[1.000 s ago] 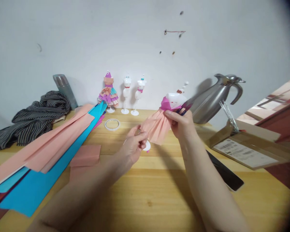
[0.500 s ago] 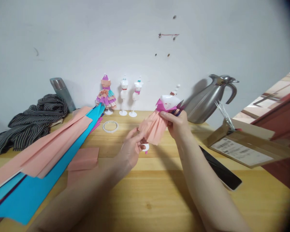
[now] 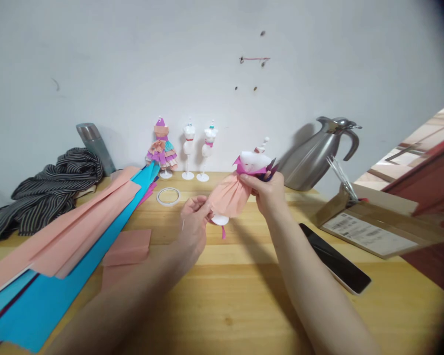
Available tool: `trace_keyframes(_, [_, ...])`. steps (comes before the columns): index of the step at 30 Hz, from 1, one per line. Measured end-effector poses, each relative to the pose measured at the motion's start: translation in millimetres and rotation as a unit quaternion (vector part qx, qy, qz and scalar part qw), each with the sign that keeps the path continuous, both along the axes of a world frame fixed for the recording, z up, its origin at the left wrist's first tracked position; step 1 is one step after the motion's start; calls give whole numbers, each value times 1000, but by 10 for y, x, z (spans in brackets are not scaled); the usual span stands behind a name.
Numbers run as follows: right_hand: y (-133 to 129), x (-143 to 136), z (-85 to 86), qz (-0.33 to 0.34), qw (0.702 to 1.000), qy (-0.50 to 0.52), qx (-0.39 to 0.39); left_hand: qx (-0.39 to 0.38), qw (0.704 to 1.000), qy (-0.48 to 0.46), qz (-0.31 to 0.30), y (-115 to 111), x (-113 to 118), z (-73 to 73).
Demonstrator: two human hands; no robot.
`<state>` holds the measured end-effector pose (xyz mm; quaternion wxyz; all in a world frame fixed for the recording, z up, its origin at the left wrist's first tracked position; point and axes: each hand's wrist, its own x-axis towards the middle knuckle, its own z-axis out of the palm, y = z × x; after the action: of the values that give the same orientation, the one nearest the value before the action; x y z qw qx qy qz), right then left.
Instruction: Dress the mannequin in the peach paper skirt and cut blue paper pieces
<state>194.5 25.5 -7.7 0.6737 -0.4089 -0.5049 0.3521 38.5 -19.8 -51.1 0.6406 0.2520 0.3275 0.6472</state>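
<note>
Tilted above the table is a small white dress mannequin (image 3: 252, 159), with magenta paper around its bust and a peach crepe-paper skirt (image 3: 229, 195) below. My right hand (image 3: 271, 192) is closed around its waist, thumb pressing the gathered top of the skirt. A dark pointed thing (image 3: 269, 171), partly hidden, sticks out of the same hand; I cannot tell its kind. My left hand (image 3: 195, 217) pinches the skirt's lower left edge between thumb and fingers. Under the hem the white round base (image 3: 220, 220) shows, and a magenta scrap (image 3: 224, 232) hangs by it.
Peach and blue crepe-paper sheets (image 3: 77, 217) lie at left, beside folded peach paper (image 3: 128, 246). Behind stand a dressed mannequin (image 3: 162, 148), two bare-skirted ones (image 3: 188, 148) and a tape roll (image 3: 168, 196). At right are a steel jug (image 3: 313, 158), cardboard box (image 3: 373, 229) and phone (image 3: 335, 259).
My left hand has shifted a little left, drawing the skirt's edge outward so it spreads wider. More of the white base shows. The mannequin has moved slightly left and down in view.
</note>
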Motion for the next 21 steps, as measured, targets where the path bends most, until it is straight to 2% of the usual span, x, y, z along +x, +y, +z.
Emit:
trace_keyframes(11, [-30, -65, 6, 16, 1000, -10, 9, -7, 1000, 0, 11, 41, -2, -114])
trace_keyframes(17, [-33, -109, -5, 14, 1000, -14, 4, -44, 998, -38, 19, 39, 8, -49])
trace_keyframes(21, [-12, -102, -40, 32, 999, 1, -10, -74, 993, -88, -22, 25, -3, 30])
